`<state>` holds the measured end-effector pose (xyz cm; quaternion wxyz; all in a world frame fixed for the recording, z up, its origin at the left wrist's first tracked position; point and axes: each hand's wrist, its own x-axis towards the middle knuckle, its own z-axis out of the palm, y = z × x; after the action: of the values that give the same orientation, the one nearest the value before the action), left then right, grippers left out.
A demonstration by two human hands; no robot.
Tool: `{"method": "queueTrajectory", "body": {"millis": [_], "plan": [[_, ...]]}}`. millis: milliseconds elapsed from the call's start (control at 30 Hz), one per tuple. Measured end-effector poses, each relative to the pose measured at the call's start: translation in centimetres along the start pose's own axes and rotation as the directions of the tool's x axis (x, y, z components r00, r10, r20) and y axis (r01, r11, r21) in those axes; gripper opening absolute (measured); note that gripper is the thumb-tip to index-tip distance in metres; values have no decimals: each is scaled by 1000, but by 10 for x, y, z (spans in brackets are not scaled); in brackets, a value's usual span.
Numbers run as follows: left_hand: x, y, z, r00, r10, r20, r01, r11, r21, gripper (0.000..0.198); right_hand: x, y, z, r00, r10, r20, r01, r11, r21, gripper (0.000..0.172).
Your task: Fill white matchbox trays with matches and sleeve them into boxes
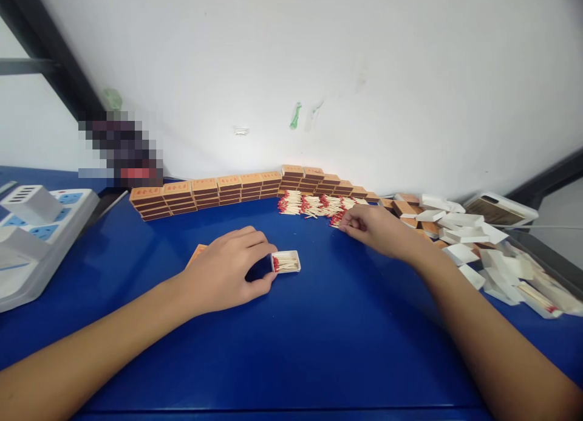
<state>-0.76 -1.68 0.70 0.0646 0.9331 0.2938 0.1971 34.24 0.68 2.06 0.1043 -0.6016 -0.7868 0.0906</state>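
Note:
My left hand (pixel 228 269) rests on the blue table (pixel 291 348), its thumb and fingers closed on the left end of a small white matchbox tray (pixel 286 262) that holds several red-tipped matches. An orange matchbox sleeve (pixel 195 253) lies partly hidden under that hand. My right hand (pixel 376 226) reaches to the near right edge of a loose pile of red-tipped matches (pixel 314 205), fingers pinched together at the matches.
A low wall of stacked orange matchboxes (pixel 218 192) runs along the back by the white wall. Empty white trays and orange sleeves (pixel 469 239) are heaped at the right. A white power strip (pixel 36 226) sits at the left edge. A phone-like object (pixel 498 209) lies far right.

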Motion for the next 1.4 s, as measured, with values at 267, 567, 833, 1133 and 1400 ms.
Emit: {"method": "queueTrajectory", "body": {"millis": [267,567,833,1133,1400], "plan": [[0,0,0,1000,5,-5,-5,1000,6,27,-1,-1,-1,998,11,61,-12,1000,27,20],[0,0,1,1000,16,-23,-16,1000,6,26,-3,-9,-2,999,-9,48,6,999,50,22],[1,0,0,1000,8,0,-8,1000,10,29,-3,-8,4,998,-45,44,44,999,30,23],[0,-1,1,1000,8,0,-8,1000,5,30,-1,-3,4,995,-22,98,15,997,71,24],[3,3,0,1000,14,-22,-14,1000,16,28,-16,-59,6,989,-141,-43,146,968,206,23]]}}
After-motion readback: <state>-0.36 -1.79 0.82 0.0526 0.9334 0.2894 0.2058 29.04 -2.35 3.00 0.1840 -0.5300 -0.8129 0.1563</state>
